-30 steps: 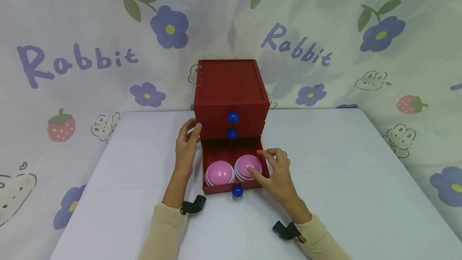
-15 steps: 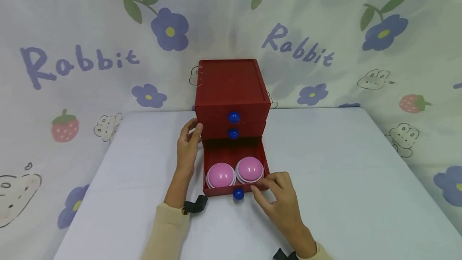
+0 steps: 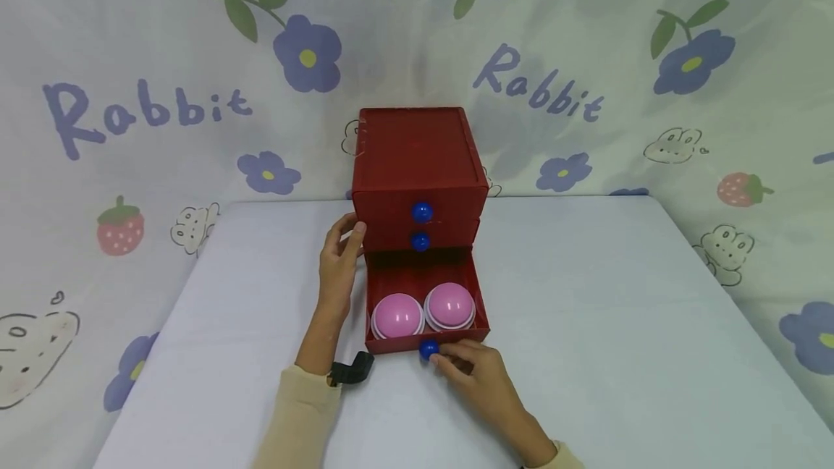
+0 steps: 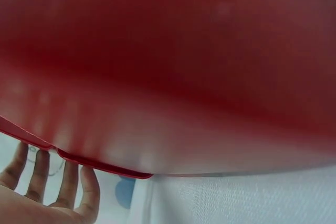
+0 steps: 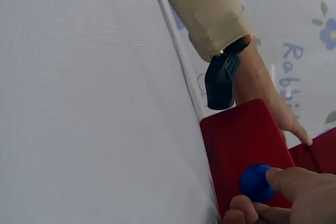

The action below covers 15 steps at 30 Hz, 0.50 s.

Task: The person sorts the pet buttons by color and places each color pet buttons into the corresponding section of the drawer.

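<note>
A red drawer cabinet (image 3: 417, 150) stands on the table with its bottom drawer (image 3: 417, 273) pulled out. Two pink domes with white rims lie side by side in that drawer, the left dome (image 3: 397, 315) and the right dome (image 3: 450, 304). My right hand (image 3: 481, 381) pinches the drawer's blue knob (image 5: 256, 183) between thumb and fingers, seen close in the right wrist view. My left hand (image 3: 337, 266) rests against the cabinet's left side, its fingertips (image 4: 86, 174) right at the red edge in the left wrist view.
Above the open drawer are two closed drawer fronts, with an upper blue knob (image 3: 422, 212) and a lower blue knob (image 3: 420, 241). A white table (image 3: 619, 310) lies around the cabinet. Behind it hangs a patterned cloth (image 3: 404, 35) with flowers and "Rabbit" lettering.
My right hand has left the right pink dome, moved down toward the front of the drawer, and taken hold of the blue knob. My left hand has stayed at the cabinet's side.
</note>
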Available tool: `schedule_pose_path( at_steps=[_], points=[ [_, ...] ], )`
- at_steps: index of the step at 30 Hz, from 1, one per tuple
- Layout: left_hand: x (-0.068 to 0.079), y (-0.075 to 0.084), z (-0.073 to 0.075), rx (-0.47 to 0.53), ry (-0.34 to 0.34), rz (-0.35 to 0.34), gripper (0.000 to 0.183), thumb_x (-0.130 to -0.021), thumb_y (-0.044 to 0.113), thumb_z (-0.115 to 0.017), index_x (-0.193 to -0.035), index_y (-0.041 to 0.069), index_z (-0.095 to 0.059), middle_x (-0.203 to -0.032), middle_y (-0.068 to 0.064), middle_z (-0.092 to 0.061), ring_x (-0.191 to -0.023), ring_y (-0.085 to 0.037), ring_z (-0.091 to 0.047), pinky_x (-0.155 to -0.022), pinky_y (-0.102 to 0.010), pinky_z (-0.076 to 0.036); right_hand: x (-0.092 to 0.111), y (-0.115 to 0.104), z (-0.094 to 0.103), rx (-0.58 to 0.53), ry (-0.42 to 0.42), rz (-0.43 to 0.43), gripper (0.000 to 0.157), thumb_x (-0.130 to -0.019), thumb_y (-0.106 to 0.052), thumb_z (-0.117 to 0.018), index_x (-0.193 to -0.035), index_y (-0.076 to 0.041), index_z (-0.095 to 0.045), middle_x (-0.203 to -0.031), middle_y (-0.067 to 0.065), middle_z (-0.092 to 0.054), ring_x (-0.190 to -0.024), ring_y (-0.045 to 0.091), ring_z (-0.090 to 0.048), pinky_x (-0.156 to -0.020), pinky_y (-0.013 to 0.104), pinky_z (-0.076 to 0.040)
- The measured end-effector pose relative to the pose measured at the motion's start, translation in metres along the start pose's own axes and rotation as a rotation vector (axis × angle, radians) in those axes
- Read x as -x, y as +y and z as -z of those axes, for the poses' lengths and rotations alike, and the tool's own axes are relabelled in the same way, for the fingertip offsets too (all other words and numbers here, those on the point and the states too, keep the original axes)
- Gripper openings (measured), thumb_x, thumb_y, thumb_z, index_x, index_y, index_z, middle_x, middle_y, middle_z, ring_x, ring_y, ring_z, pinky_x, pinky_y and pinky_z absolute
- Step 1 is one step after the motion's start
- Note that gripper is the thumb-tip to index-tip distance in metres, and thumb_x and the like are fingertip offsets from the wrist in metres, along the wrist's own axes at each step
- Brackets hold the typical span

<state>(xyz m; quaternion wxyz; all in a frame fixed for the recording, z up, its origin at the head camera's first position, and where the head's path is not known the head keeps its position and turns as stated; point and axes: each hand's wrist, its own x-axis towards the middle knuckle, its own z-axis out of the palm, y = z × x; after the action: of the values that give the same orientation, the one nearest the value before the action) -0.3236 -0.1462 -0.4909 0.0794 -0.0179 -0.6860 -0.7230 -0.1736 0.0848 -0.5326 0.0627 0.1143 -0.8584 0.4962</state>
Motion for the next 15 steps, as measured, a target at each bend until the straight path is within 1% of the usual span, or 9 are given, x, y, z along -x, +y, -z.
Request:
schedule_pose_path(
  at_steps=[2, 4, 9, 15],
  points=[
    [0.0, 0.0, 0.0, -0.01, 0.002, -0.006, 0.052, -0.1, 0.046, -0.058, -0.147, 0.025, -0.048, -0.142, 0.003, -0.047, -0.126, -0.017, -0.049, -0.101, -0.035, -0.047, 0.0, 0.001, -0.002, -0.04, -0.001, 0.01, 0.016, -0.09, -0.023, -0.077, -0.097, -0.008, -0.078, -0.084, -0.011, -0.066, -0.071, 0.004, -0.058, -0.061, 0.021, -0.054],
    [0.001, 0.0, 0.0, -0.013, 0.008, -0.011, 0.053, -0.099, 0.047, -0.058, -0.146, 0.025, -0.049, -0.141, 0.004, -0.048, -0.125, -0.017, -0.049, -0.101, -0.034, -0.048, -0.001, 0.001, -0.005, -0.055, 0.008, 0.028, 0.017, -0.09, -0.023, -0.077, -0.096, -0.007, -0.078, -0.083, -0.01, -0.066, -0.07, 0.004, -0.058, -0.06, 0.021, -0.054],
    [0.002, -0.001, 0.0, -0.007, 0.014, -0.017, 0.053, -0.099, 0.047, -0.058, -0.146, 0.024, -0.049, -0.14, 0.003, -0.048, -0.124, -0.017, -0.049, -0.1, -0.034, -0.047, -0.006, 0.003, -0.009, -0.055, 0.053, 0.05, 0.017, -0.089, -0.022, -0.078, -0.094, -0.006, -0.078, -0.08, -0.011, -0.065, -0.068, 0.004, -0.058, -0.058, 0.021, -0.054],
    [0.001, -0.003, -0.002, -0.003, 0.004, -0.005, 0.053, -0.1, 0.046, -0.057, -0.147, 0.024, -0.047, -0.142, 0.003, -0.047, -0.126, -0.017, -0.048, -0.103, -0.037, -0.046, -0.021, 0.01, -0.01, -0.051, 0.087, 0.033, 0.019, -0.088, -0.024, -0.08, -0.093, -0.007, -0.078, -0.078, -0.011, -0.064, -0.066, 0.004, -0.058, -0.057, 0.022, -0.054]
  ],
)
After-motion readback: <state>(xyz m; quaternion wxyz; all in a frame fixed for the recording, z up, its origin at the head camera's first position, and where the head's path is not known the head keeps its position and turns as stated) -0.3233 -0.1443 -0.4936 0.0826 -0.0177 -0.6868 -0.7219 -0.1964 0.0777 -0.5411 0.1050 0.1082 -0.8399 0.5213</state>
